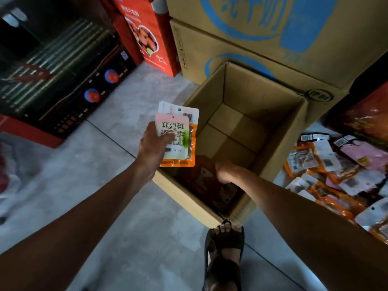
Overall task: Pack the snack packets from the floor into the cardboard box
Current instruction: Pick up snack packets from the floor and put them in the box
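At cardboard box (247,89) rim, left fingers (168,136) pinching two snack packets (181,141)

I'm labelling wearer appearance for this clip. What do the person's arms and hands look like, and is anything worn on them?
Both arms are bare up to the frame edge, with no sleeves showing. The left hand and right hand wear no gloves; no watch, bracelet or ring is visible.

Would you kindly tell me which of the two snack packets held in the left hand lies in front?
The smaller pink-and-green packet with green lettering; it overlaps the larger orange-edged packet behind it.
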Available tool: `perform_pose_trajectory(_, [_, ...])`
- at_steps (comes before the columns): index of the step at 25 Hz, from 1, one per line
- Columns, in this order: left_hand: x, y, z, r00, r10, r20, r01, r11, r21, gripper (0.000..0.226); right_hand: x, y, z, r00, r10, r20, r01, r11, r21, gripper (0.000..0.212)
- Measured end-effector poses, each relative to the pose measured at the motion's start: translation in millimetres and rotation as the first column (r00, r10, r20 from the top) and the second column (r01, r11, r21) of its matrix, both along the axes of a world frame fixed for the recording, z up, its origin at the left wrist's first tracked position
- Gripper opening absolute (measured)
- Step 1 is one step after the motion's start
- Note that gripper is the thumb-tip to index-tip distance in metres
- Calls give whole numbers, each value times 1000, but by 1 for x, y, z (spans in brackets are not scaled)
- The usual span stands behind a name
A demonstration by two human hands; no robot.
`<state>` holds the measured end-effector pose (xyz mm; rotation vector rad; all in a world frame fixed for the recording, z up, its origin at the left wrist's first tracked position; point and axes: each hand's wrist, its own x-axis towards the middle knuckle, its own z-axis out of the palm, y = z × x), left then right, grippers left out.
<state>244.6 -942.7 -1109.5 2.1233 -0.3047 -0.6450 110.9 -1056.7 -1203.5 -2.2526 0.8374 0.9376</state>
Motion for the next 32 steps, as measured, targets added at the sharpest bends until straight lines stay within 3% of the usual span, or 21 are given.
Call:
perform_pose_trajectory(3, [1,3,-2,1000,-25,-18,25,1000,-4,34,2,0,-1,991,-125,48,124,992,30,33])
perform_pose_trajectory(4, [0,3,-3,999,-30,-25,29,999,-20,34,5,-4,3,963,-245,112,238,969,68,31])
perform_pose_trajectory(5, [-1,2,-4,999,-32,-32,31,999,-33,33,8,-9,7,878,-442,184,410,892,190,28])
perform_pose_trajectory(6, [-3,1,-4,999,-35,-41,34,999,-43,33,11,-14,15,719,-672,180,568,716,406,27])
perform_pose_trajectory(7, [-4,-1,-4,998,-47,-48,45,998,-42,33,13,-18,26,512,-852,106,614,450,649,28])
perform_pose_trajectory(8, [-5,-3,-3,995,-70,-66,67,997,-42,33,13,-22,35,342,-939,-27,548,176,818,31])
perform_pose_trajectory(9, [-5,-6,-2,989,-113,-97,109,993,-42,32,12,-24,39,282,-953,-108,450,32,892,38])
perform_pose_trajectory(10, [-6,-9,0,975,-173,-142,169,985,-42,31,12,-22,43,291,-949,-121,395,4,919,44])
perform_pose_trajectory(12, [-5,-13,0,929,-309,-203,315,949,-2,26,11,-12,48,337,-941,-27,443,134,886,37])
perform_pose_trajectory(14, [-2,-14,-3,900,-393,-186,413,907,84,25,14,-4,44,300,-954,-17,544,156,825,29])
perform_pose_trajectory(16, [2,-9,-8,869,-493,41,464,841,279,37,16,-1,36,253,-965,-73,580,91,809,32])
perform_pose_trajectory(18, [7,-1,-17,670,-614,418,387,769,509,50,18,-1,25,190,-977,-99,619,40,785,38])
perform_pose_trajectory(19, [8,4,-20,566,-640,520,331,754,568,56,19,0,18,171,-980,-101,660,38,751,38])
perform_pose_trajectory(20, [9,9,-24,527,-651,546,296,743,600,62,23,2,11,154,-983,-96,703,41,710,34])
perform_pose_trajectory(23, [11,18,-37,669,-629,396,329,728,601,79,41,11,-17,128,-990,-61,798,66,599,14])
perform_pose_trajectory(25, [10,22,-44,675,-635,376,347,723,598,84,54,20,-34,145,-989,-26,828,107,551,9])
perform_pose_trajectory(27, [10,21,-46,657,-640,398,339,723,602,89,60,26,-42,214,-977,-5,837,181,517,20])
perform_pose_trajectory(32, [7,17,-45,651,-658,379,294,679,673,93,48,19,-34,295,-953,-75,835,219,506,40])
